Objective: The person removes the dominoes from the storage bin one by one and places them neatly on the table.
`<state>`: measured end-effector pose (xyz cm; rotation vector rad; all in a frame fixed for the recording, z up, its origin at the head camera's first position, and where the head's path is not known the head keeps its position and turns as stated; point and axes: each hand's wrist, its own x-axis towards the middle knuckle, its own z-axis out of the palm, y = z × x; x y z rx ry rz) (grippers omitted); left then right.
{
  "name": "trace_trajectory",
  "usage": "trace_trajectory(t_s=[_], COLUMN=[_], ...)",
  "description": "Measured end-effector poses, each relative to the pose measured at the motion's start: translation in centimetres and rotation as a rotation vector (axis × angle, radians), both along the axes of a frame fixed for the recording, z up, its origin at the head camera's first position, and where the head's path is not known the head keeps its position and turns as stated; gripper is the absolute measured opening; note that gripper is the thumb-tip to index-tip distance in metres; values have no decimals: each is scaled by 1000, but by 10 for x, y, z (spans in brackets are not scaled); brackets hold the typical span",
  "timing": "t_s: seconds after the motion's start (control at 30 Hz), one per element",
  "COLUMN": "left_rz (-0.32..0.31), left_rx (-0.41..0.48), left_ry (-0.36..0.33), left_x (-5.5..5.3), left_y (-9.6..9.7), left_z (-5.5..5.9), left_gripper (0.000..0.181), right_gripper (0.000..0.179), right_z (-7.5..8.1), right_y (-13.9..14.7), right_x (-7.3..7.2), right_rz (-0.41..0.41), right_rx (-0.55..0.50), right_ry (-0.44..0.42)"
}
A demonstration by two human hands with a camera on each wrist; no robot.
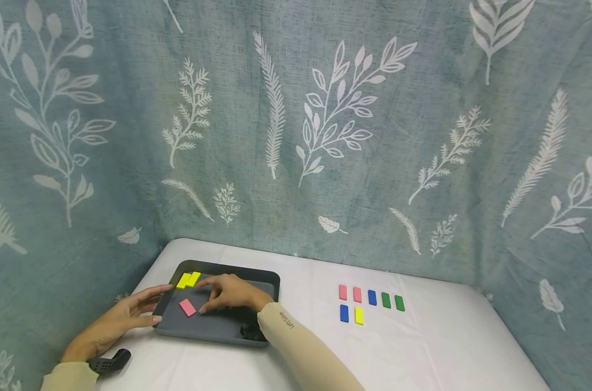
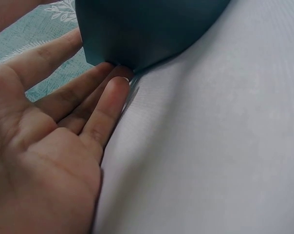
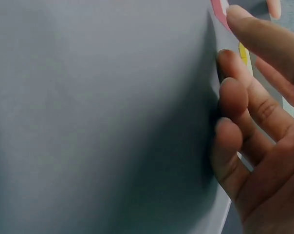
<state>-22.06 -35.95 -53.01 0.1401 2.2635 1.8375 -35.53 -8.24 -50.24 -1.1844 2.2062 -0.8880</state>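
Note:
A dark grey tray (image 1: 212, 329) lies on the left part of the table. Inside it are a pink block (image 1: 187, 307) near the left side and two yellow blocks (image 1: 189, 279) touching each other in the far left corner. My left hand (image 1: 122, 316) rests at the tray's left wall, fingers extended; in the left wrist view its fingertips meet the tray's corner (image 2: 147, 29). Over the tray, my right hand (image 1: 234, 293) holds nothing. Its thumb and index finger are spread apart just right of the pink block, and the other fingers bend loosely close over the tray floor (image 3: 98, 97).
Right of the tray, several small blocks lie in two rows on the white tablecloth (image 1: 305, 304): pink (image 1: 342, 292), blue (image 1: 372, 297) and green (image 1: 386, 300) in the far row, blue (image 1: 344, 313) and yellow (image 1: 358, 315) nearer. A leaf-patterned curtain (image 1: 286, 217) hangs behind the table.

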Motion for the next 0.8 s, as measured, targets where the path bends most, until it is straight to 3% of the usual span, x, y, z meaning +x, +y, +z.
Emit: trace_trajectory(t_s=[0.4,0.8], left_rz=[-17,-9], left_rx=[12,1], left_ry=[2,6], left_x=[2,0], left_y=[-1,-2], left_z=[0,-1], left_gripper=[75,75], right_gripper=[61,59], right_z=[-5,0], right_y=[-11,-14], right_x=[3,4], right_rz=[51,96], right_rx=[73,87], right_ry=[84,134])
